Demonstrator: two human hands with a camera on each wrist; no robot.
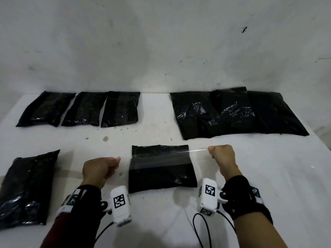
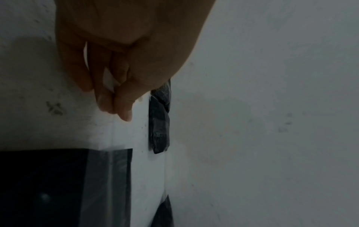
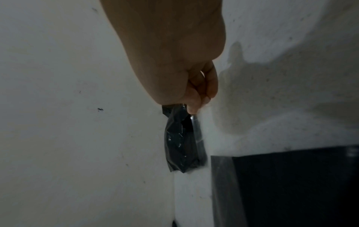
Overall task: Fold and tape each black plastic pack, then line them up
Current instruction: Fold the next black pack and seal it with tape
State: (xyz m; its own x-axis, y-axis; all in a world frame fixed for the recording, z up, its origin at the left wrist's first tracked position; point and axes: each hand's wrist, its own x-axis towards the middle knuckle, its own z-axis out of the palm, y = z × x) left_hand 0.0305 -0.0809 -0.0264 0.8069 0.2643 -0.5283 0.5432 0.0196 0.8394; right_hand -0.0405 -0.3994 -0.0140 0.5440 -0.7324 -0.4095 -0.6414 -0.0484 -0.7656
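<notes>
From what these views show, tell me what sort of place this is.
Probably a makeshift packing station: a bare white table against a scuffed white wall, taped black packs in a row, and clear tape across another pack.

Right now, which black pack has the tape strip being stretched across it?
The folded pack lying alone between both hands. The clear tape spans its fold, pinched by the left hand and right hand.

left hand pinching clear tape, black pack

Bare packing room: scuffed white wall, table.
</notes>
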